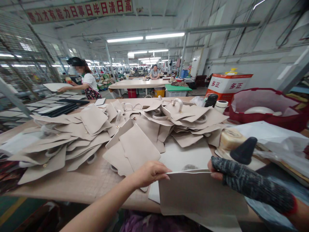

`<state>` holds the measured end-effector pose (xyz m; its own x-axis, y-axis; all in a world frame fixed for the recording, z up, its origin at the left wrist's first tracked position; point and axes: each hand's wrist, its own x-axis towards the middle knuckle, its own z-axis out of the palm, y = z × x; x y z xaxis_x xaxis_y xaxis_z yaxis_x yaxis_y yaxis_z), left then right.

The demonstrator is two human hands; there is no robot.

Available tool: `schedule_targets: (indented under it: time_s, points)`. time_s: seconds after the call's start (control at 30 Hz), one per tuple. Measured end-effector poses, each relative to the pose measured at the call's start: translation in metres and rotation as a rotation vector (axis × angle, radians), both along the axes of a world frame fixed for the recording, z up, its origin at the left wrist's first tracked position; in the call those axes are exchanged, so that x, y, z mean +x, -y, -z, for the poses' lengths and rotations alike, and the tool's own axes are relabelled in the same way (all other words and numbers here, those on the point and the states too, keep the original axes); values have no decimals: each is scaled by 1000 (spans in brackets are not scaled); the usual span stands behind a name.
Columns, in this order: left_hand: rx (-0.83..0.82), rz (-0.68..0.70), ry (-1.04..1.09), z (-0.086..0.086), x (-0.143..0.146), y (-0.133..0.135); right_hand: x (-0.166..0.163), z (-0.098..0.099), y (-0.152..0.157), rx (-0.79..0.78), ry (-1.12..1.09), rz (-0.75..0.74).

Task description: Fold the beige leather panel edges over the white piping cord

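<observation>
Taupe bag piece (190,193), upright-ish, gripped by its top edge: L hand (153,170) pinching one end, R hand (218,170) the other. Work seems mid-run: 1 pc in hand, many in L pile (94,120) & pile ahead (140,143) of hands, some w/ handles. Can't tell which pile's done.

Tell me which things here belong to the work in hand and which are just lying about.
Likely part of the work:
beige piece, held by the left hand and right hand
similar pieces piled on the table

Apparently just lying about:
red bag
orange-and-white container
black cone, use unclear
</observation>
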<state>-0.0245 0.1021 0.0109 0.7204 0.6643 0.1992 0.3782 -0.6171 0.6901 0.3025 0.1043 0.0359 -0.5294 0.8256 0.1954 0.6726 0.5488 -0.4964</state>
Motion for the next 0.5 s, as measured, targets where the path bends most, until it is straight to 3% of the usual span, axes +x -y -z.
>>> schedule_targets:
  time_s: [0.33, 0.5]
  points:
    - [82, 20, -364, -22, 21, 6, -10, -10, 11, 139, 109, -74]
    - [82, 66, -399, -35, 40, 5, -19, -25, 18, 215, 180, -110]
